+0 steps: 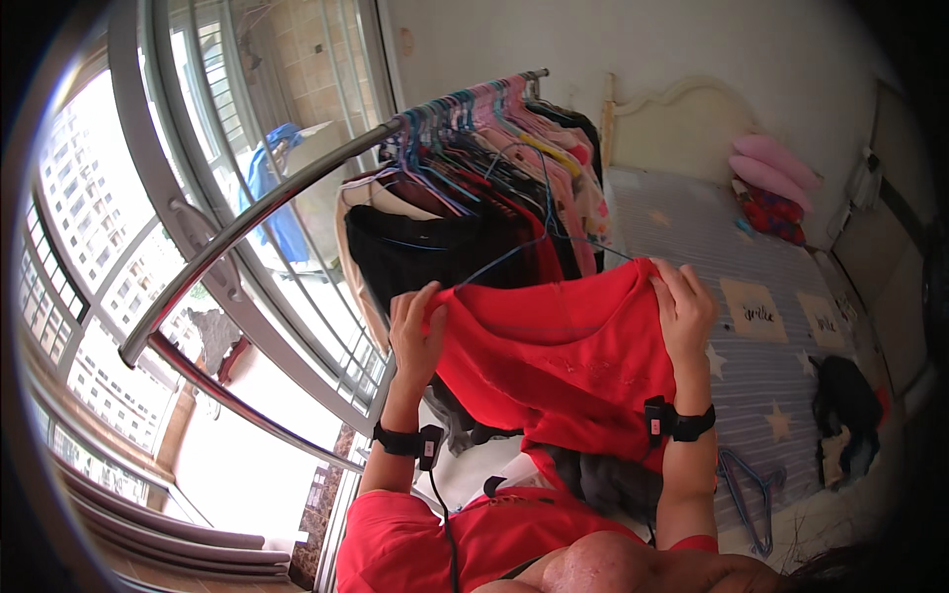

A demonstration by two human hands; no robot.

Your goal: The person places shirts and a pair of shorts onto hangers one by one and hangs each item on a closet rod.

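A red shirt (563,356) with a wide neckline is stretched between my two hands in front of my chest. My left hand (417,330) pinches its shoulder on the left side of the picture. The opposite shoulder is gripped by my right hand (683,307). A thin blue wire hanger (547,222) sits inside the shirt, its arms running into the neckline and its hook pointing up. Just beyond, a black top (411,241) hangs at the near end of a row of clothes. Each wrist wears a black strap with a small device.
A metal clothes rail (274,200) carries many garments on hangers (474,104). To the right stands a bed (667,215) with pink pillows (775,167), a dark garment (845,408) and blue hangers (752,493) near its edge. Sliding glass doors (215,244) lie to the left.
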